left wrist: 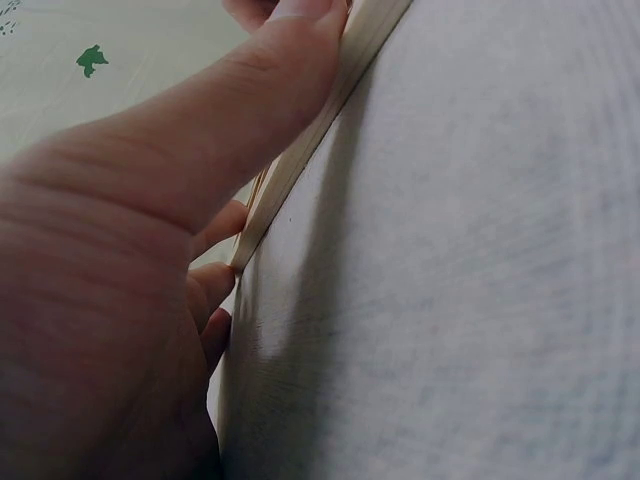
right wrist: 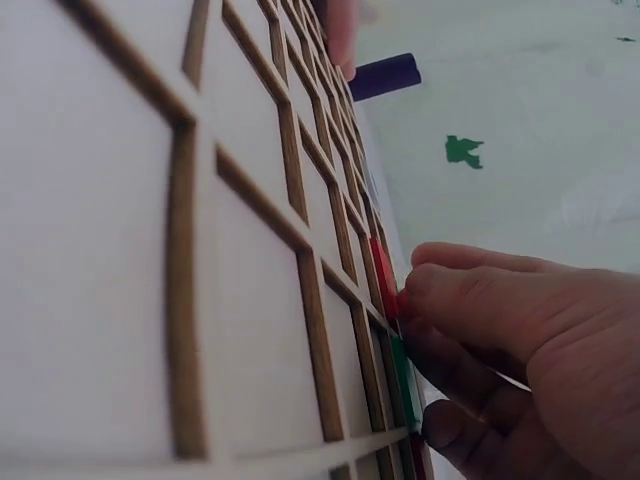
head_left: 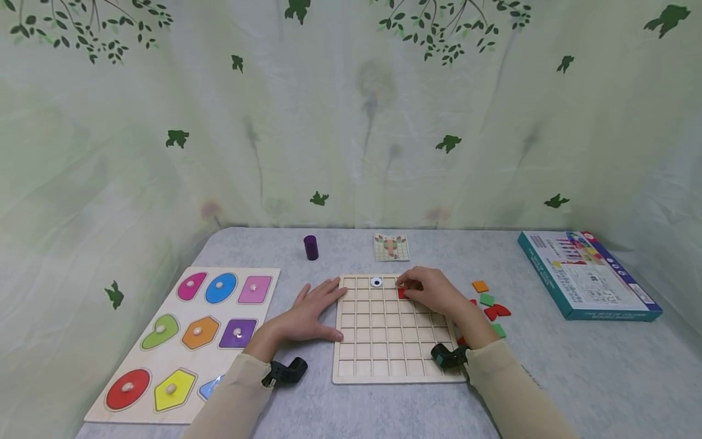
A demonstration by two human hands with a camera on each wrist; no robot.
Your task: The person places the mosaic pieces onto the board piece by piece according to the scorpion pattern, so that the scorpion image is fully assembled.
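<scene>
A wooden grid board (head_left: 378, 352) lies before me, with a white disc marked with a black dot, like an eye (head_left: 376, 282), in its top row. My left hand (head_left: 309, 314) rests at the board's left side, fingers spread, with fingertips and thumb on the edge. Over the upper right of the board, my right hand (head_left: 433, 291) pinches a small red tile (head_left: 403, 294) with thumb and fingertips. In the right wrist view, a green tile (right wrist: 404, 380) sits in the grid just beside those fingers, partly shaded by the hand.
Loose orange (head_left: 480, 286), green and red tiles lie right of the board. A knobbed shape puzzle (head_left: 269, 281) is at left, a flat box (head_left: 592, 280) at right. Behind the board are a purple cylinder (head_left: 311, 248) and a small pattern card (head_left: 392, 248).
</scene>
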